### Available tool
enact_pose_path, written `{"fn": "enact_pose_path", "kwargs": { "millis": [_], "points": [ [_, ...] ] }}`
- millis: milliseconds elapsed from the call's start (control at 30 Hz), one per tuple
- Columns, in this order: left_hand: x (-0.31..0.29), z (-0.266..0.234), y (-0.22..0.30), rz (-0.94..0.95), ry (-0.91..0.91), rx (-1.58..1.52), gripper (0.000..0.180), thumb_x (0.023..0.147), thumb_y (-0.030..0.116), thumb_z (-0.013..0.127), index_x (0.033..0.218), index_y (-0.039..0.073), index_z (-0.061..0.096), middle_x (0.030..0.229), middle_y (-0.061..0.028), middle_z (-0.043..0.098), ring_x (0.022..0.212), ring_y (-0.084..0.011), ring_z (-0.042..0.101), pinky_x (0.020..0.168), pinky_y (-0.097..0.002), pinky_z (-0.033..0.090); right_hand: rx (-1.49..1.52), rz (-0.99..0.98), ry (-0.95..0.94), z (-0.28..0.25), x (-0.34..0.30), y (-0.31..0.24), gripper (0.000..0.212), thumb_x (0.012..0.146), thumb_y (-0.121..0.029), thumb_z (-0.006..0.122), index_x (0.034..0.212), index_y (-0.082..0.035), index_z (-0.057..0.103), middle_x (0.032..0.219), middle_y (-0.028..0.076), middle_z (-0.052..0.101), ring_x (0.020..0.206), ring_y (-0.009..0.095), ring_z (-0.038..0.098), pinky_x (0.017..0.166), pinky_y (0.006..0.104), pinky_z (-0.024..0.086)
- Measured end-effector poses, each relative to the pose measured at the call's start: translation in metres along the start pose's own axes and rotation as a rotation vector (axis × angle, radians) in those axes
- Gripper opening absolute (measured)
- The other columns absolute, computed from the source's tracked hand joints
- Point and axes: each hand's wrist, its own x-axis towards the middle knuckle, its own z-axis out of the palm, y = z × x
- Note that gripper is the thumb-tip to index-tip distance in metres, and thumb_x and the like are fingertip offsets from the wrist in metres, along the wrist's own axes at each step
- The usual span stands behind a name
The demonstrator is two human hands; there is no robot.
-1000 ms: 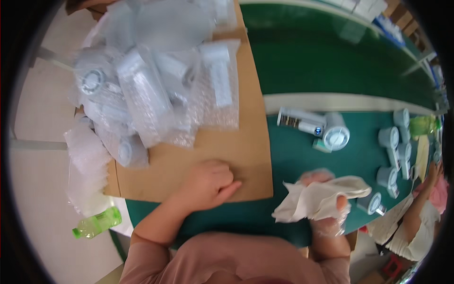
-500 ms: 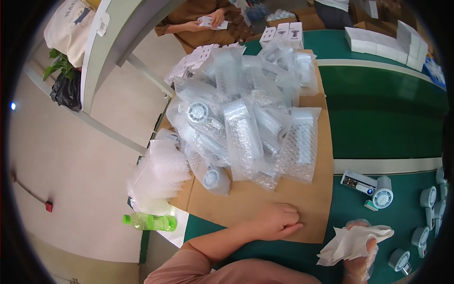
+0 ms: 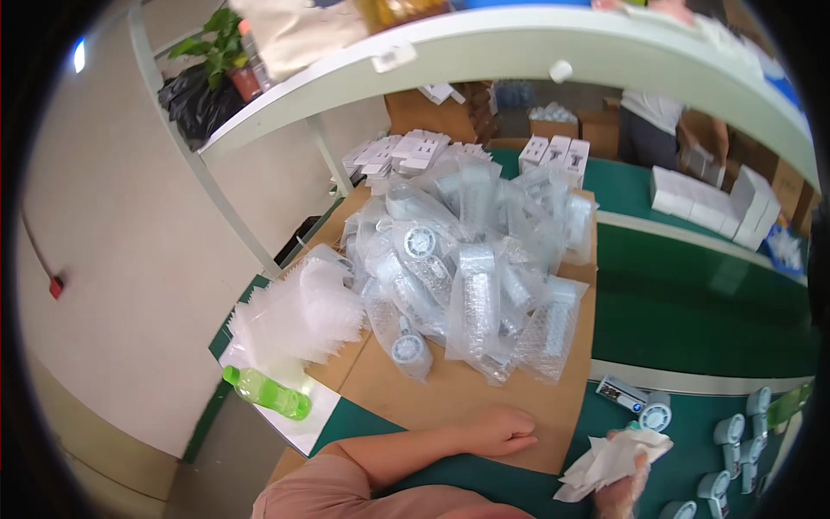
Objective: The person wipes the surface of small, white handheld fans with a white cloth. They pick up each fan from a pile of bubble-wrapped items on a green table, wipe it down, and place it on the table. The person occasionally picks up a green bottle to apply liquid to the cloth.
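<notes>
Brown cardboard sheet [image 3: 484, 394] covers part of a green worktable [image 3: 692, 311]. The person's left hand [image 3: 500, 430] rests flat on the cardboard's near edge, fingers loosely curled and holding nothing. The right hand [image 3: 624, 484], low at the frame's right, grips a crumpled white cloth [image 3: 609, 458]. Beyond the left hand, a pile of bubble-wrapped small fans [image 3: 471, 277] fills the cardboard. A green plastic bottle [image 3: 266, 394] lies to the left, beside a stack of clear bags [image 3: 298, 316].
</notes>
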Motion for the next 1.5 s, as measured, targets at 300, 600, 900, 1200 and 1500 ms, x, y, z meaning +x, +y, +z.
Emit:
{"fn": "enact_pose_path", "kwargs": {
  "millis": [300,600,900,1200,1500],
  "points": [
    [-0.011,-0.044,0.06,-0.142,0.19,-0.256,0.066,0.089,0.011,0.061,0.145,0.008,0.027,0.064,0.0017,0.038,0.061,-0.0084,0.041,0.057,-0.0264,0.037,-0.146,-0.023,-0.091,0.015,0.006,0.001,0.054,0.091,-0.042,0.053,0.129,-0.004,0.045,0.112,0.017,0.06,0.102,0.029,0.059,0.089,0.0409,0.049],
    [0.087,-0.101,0.201,0.179,0.08,-0.053,0.08,0.082,0.013,0.066,0.147,0.001,0.022,0.058,-0.0061,0.045,0.051,-0.0178,0.043,0.051,-0.0326,0.035,-0.095,-0.275,-0.099,0.01,-0.021,-0.052,0.056,0.091,-0.044,0.054,0.128,-0.002,0.045,0.115,0.015,0.059,0.103,0.026,0.059,0.086,0.0382,0.05],
    [0.109,0.003,0.079,0.062,0.034,0.553,0.05,0.077,0.014,0.072,0.122,0.003,0.054,0.103,-0.0152,0.057,0.094,-0.0317,0.056,0.078,-0.0396,0.047,0.066,-0.401,-0.094,-0.06,-0.076,-0.138,0.075,0.084,-0.044,0.068,0.138,-0.002,0.037,0.125,0.019,0.055,0.102,0.027,0.061,0.082,0.0369,0.054],
    [0.149,0.094,0.125,0.373,-0.203,0.236,0.041,0.074,0.01,0.071,0.112,0.003,0.058,0.11,-0.0147,0.056,0.101,-0.0345,0.055,0.087,-0.042,0.046,0.258,-0.641,0.131,-0.08,-0.073,-0.165,0.068,0.087,-0.052,0.058,0.137,-0.01,0.037,0.118,0.018,0.056,0.087,0.03,0.059,0.069,0.0399,0.053],
    [0.186,0.227,0.215,0.445,-0.353,0.282,0.042,0.067,0.023,0.077,0.1,0.005,0.059,0.101,-0.0128,0.056,0.095,-0.0308,0.054,0.076,-0.0414,0.043,0.019,-0.916,0.595,-0.142,-0.132,-0.205,0.057,0.092,-0.049,0.05,0.133,-0.009,0.046,0.116,0.011,0.059,0.099,0.025,0.059,0.087,0.0412,0.05]
  ]
}}
